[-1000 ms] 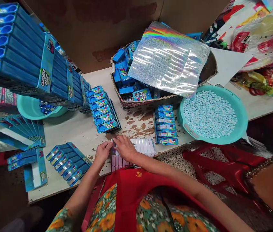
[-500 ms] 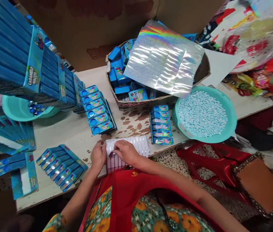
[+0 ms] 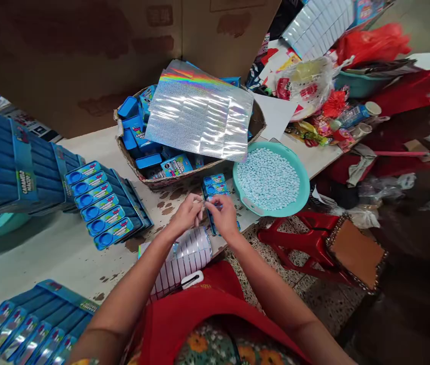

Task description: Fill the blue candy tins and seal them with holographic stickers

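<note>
My left hand and my right hand meet above a short row of small blue boxes. Fingertips of both hands are pinched close together; whatever lies between them is too small to make out. Below my left forearm and wrist lies a silvery white sheet with dark parallel lines, at the table's front edge. A white oblong object rests at its lower edge. To the right of my right hand stands a turquoise basin of pale blue pellets.
A cardboard tray of blue boxes, with shiny holographic sheets over it, stands behind my hands. Blue box stacks are at left. A red stool stands at right, near bags and wrappers.
The view has swung to the right. Both hands have left the lined sheet and moved over the short row of blue boxes. The white oblong object now shows.
</note>
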A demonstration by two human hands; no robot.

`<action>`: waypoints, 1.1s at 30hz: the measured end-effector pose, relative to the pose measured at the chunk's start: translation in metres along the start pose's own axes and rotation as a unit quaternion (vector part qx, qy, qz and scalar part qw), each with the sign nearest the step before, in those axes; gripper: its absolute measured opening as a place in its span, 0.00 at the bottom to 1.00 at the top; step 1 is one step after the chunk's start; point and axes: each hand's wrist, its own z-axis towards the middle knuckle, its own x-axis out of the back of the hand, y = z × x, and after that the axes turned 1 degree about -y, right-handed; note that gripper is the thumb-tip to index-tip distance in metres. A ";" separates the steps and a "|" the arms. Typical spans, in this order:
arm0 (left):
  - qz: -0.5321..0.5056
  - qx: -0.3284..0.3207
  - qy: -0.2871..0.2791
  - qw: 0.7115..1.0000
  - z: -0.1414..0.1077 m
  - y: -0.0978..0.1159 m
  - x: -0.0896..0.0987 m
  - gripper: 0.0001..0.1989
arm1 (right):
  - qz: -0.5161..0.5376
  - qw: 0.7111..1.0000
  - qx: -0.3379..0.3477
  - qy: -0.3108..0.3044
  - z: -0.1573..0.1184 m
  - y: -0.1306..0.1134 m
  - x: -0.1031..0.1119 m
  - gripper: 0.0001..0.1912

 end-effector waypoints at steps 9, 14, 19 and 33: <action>0.054 -0.014 0.052 0.997 0.076 -0.010 -0.010 0.10 | -0.196 0.980 -0.010 0.037 0.061 0.020 0.003 0.04; -0.018 0.001 0.061 0.998 0.083 -0.023 -0.015 0.11 | -0.217 0.975 -0.034 0.024 0.067 0.023 0.000 0.06; 0.106 0.033 0.098 0.989 0.085 -0.046 -0.026 0.09 | -0.255 0.966 -0.028 0.027 0.069 0.022 0.002 0.07; 0.455 0.070 0.032 0.887 -0.040 -0.066 0.044 0.15 | -0.259 0.962 0.083 -0.039 0.057 0.016 0.014 0.08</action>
